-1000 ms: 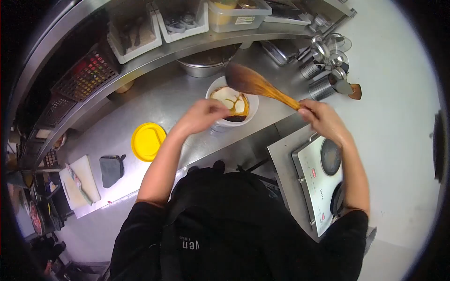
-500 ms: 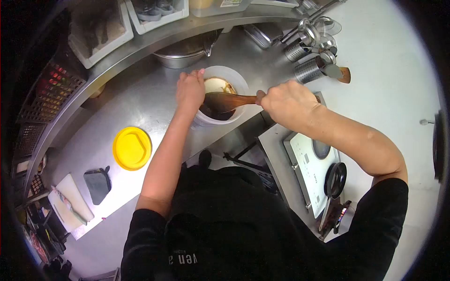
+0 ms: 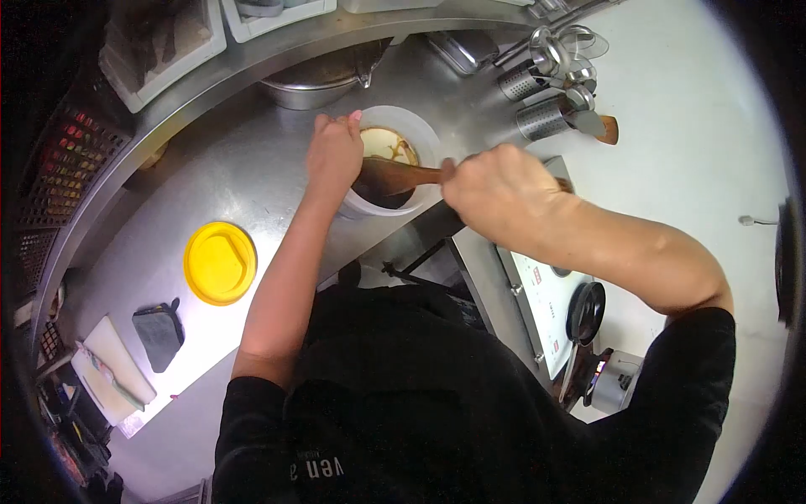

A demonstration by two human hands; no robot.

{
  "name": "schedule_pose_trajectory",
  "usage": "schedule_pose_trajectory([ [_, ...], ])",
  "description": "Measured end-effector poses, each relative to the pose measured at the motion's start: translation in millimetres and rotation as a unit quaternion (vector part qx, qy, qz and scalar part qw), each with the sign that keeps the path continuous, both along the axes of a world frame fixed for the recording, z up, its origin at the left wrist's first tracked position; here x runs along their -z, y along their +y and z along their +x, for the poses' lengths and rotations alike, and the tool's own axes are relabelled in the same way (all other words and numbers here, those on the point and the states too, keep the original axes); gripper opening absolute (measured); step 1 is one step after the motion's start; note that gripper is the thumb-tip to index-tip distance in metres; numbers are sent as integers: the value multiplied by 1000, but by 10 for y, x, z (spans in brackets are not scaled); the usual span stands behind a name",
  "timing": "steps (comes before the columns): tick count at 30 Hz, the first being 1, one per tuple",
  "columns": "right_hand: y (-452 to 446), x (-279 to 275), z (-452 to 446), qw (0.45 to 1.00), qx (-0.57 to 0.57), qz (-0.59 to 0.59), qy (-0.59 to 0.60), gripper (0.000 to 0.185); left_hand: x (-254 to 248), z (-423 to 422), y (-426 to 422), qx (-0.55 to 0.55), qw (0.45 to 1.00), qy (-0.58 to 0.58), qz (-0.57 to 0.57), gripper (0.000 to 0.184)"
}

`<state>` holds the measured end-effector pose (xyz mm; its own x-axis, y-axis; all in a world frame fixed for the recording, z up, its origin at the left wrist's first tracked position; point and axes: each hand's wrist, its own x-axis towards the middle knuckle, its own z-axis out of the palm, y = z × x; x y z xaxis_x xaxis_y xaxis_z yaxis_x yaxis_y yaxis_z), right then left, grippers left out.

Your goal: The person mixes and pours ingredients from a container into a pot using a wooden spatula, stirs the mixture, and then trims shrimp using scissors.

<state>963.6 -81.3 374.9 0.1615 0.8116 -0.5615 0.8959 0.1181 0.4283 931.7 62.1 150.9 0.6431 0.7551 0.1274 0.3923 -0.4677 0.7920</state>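
Note:
A white plastic tub (image 3: 425, 134) stands on the steel counter, with dark liquid and a pale creamy layer inside. My left hand (image 3: 335, 158) grips its left rim, fingers curled over the edge. Closed round the handle of a wooden paddle (image 3: 395, 176) is my right hand (image 3: 495, 183), above the tub's right side. The paddle's blade dips into the dark liquid, so its tip is hidden. To the left on the counter (image 3: 277, 181) lies a round yellow lid (image 3: 220, 264).
A dark cloth pouch (image 3: 159, 334) and a white cutting board with a knife (image 3: 111, 370) lie at the left. Behind the tub is a metal pot (image 3: 311, 94). Perforated utensil holders (image 3: 542, 119) stand at the back right. A cooktop (image 3: 541, 311) with a small black pan (image 3: 586, 312) is at the right.
The paddle has come down from the air into the tub. My left hand has moved from over the tub onto its rim. The view has shifted.

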Motion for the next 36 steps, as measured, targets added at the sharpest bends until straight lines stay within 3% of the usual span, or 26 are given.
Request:
schedule_pose_trajectory([
  [6, 104, -17, 47, 999, -5, 32, 16, 8, -8, -4, 31, 13, 999, 15, -31, 44],
  [9, 183, -151, 81, 996, -4, -93, 3, 12, 7, 16, 43, 14, 999, 31, -26, 44],
  [16, 347, 33, 81, 988, 66, -130, 43, 25, -68, -78, -6, 13, 998, 30, -51, 42],
  [18, 435, 10, 35, 988, 115, -94, 53, 24, -7, -38, -2, 12, 998, 22, -51, 41],
  [31, 343, 149, -211, 994, 82, -63, 37, 19, -17, -52, -12, 5, 999, 6, -52, 38],
  [34, 250, 190, -241, 996, 52, -72, -13, 19, -51, -54, -23, 4, 998, 0, -61, 41],
  [36, 155, 242, -42, 996, 79, -34, 35, 21, -60, -69, -1, 5, 999, -8, -48, 45],
])
